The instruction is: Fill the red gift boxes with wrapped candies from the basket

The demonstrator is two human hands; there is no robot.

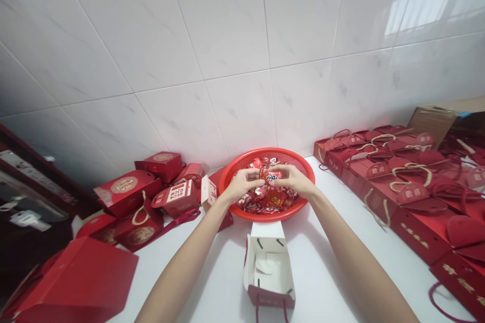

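Observation:
A round red plastic basket (pixel 307 166) stands against the tiled wall, filled with red-wrapped candies (pixel 275 199). Over its middle, my left hand (pixel 246 183) has its thumb and fingers closed on a small red-wrapped candy (pixel 262 176). My right hand (pixel 291 179) pinches a red and white candy packet (pixel 273 175) close beside it. Just in front of the basket is an open box (pixel 270 267), white inside and red outside, with a dark red cord handle toward me. Its inside shows a white flap and no candy.
Red gift boxes (pixel 127 186) lie piled on the left, with a larger red box (pixel 81 277) nearer me. Rows of closed red boxes with cord handles (pixel 413 212) line the right side. A brown cardboard box (pixel 432 123) stands behind them.

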